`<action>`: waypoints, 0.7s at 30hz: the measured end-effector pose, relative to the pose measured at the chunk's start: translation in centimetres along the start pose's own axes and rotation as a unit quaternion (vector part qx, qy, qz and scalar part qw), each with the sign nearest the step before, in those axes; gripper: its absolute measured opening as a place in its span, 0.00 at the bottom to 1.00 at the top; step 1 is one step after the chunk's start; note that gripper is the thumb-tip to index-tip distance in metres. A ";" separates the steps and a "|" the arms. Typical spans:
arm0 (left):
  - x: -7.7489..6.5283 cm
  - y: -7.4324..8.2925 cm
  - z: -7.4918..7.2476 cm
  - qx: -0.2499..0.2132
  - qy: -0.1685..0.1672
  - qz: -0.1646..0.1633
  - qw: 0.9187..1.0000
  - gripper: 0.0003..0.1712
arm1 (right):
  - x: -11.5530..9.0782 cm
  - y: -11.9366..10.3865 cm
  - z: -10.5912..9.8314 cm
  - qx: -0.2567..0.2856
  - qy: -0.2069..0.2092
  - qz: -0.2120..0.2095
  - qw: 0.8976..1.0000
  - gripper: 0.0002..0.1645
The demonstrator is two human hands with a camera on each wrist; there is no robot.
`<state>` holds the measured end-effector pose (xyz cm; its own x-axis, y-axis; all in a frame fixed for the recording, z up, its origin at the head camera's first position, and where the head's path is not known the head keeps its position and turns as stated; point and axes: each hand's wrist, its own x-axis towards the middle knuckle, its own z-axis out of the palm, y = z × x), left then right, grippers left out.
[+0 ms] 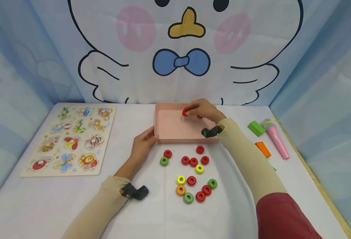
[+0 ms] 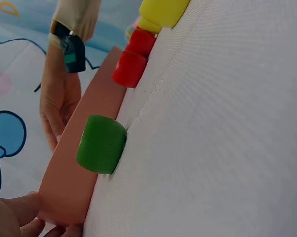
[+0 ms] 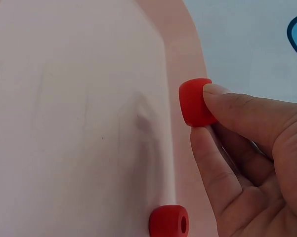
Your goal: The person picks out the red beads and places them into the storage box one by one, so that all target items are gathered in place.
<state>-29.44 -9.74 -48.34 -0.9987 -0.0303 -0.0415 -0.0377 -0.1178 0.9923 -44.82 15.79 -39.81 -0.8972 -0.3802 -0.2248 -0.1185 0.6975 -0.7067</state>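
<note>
My right hand [image 1: 207, 109] pinches a red bead [image 3: 193, 103] between thumb and fingertips, over the back part of the pink tray [image 1: 175, 140]. Another red bead [image 3: 163, 222] lies in that tray beside its wall, partly covered by the hand in the head view. At the tray's near left corner, my left hand [image 1: 142, 144] grips the edge, its thumb [image 2: 24, 207] against the outer wall. Close in front of the tray sit a red bead [image 1: 167, 153] and a green bead [image 1: 164, 161]. More red beads [image 1: 193, 162] lie to their right.
Nearer to me are several beads, among them a yellow bead [image 1: 180, 180] and an orange bead [image 1: 180, 190]. An insect puzzle board [image 1: 82, 139] lies at left. At right are a green block [image 1: 256, 128], an orange block [image 1: 263, 149] and a pink toy microphone [image 1: 277, 139].
</note>
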 end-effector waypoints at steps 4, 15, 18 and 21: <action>0.1 0.2 -0.1 0.000 0.001 0.000 1.000 0.31 | 0.8 -0.1 -0.1 0.003 0.005 -0.006 1.000 0.20; 0.0 0.1 0.1 -0.007 0.002 -0.009 1.000 0.31 | 2.0 0.3 1.4 0.028 -0.006 0.023 0.999 0.17; 0.0 0.0 0.1 -0.014 0.004 -0.008 1.000 0.31 | 2.1 0.5 1.8 0.037 -0.006 0.011 0.999 0.16; 0.1 0.0 0.1 -0.016 0.006 -0.003 1.000 0.30 | 2.3 0.6 2.0 0.034 -0.001 0.003 0.999 0.16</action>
<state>-29.53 -9.64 -48.36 -0.9979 -0.0418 -0.0492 -0.0424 -0.1505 0.9877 -46.12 14.07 -42.12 -0.8967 -0.3773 -0.2317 -0.0832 0.6575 -0.7489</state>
